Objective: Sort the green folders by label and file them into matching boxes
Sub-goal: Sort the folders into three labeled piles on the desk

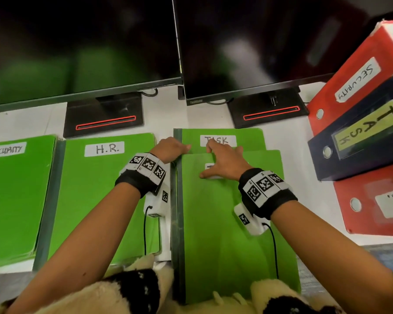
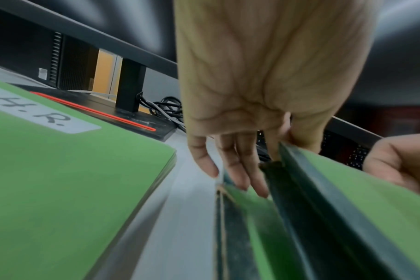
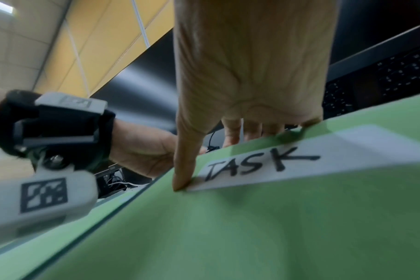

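Green card folders with dark spine strips lie in three groups along the front of a white table [image 1: 288, 141]. At the far left is a stack labelled SECURITY [image 1: 11, 196], next to it a stack labelled H.R. [image 1: 100, 196], and in the middle a flat folder labelled TASK [image 1: 247, 138] with a second green TASK folder [image 1: 225, 234] on top of it, its near end reaching the person's lap.

Both forearms stretch forward over the table, each wearing a black wristband with square printed markers. The left hand [image 1: 171, 148] sits at the far left corner of the upper folder, by its spine. In the left wrist view its fingers [image 2: 240, 170] point down beside the dark spine, and the folder's edge appears held between thumb and fingers, though blur hides the exact grip. The right hand [image 1: 226, 160] lies palm down on the upper folder with fingers spread. Its thumb tip presses beside the white label, and the other fingers curl over the folder's far edge.

Two dark monitors [image 1: 247, 41] stand behind. At the right lean a red box file marked SECURITY [image 1: 349, 87], a navy box file marked TASK [image 1: 359, 141] and another red box file [image 1: 377, 200].
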Action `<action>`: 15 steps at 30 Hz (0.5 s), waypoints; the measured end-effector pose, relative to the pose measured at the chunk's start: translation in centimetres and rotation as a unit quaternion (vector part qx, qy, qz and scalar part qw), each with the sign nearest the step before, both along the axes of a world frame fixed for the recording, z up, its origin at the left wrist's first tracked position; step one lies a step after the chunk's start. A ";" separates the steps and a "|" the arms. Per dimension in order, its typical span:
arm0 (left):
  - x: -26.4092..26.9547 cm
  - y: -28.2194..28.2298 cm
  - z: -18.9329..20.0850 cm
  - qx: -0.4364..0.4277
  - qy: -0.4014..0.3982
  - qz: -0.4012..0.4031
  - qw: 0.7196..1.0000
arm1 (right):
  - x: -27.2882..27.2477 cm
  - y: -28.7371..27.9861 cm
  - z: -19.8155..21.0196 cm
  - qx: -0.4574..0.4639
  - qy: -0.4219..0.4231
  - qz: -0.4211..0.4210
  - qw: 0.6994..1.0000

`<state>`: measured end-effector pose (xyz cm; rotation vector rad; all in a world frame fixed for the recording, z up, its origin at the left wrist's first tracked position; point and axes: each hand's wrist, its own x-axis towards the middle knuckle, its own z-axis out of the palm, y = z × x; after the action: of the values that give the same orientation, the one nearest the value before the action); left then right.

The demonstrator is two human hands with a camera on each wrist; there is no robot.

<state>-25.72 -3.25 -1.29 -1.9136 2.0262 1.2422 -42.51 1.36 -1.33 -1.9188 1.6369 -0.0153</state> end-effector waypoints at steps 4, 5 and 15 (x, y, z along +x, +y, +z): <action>0.5 0.4 -0.7 -0.017 0.009 -0.009 1.000 | 0.0 0.8 -0.5 0.032 -0.006 0.009 0.999; 0.5 0.4 -0.7 -0.012 -0.001 -0.013 1.000 | 0.0 1.0 -0.6 0.041 0.011 0.021 0.999; 0.5 -1.4 0.9 -0.073 -0.030 0.007 0.997 | 1.4 3.5 0.0 0.011 0.042 0.066 0.997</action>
<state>-25.17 -4.68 -0.39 -2.0049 2.1307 1.0539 -41.16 4.88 -1.33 -2.0311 1.5537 0.1368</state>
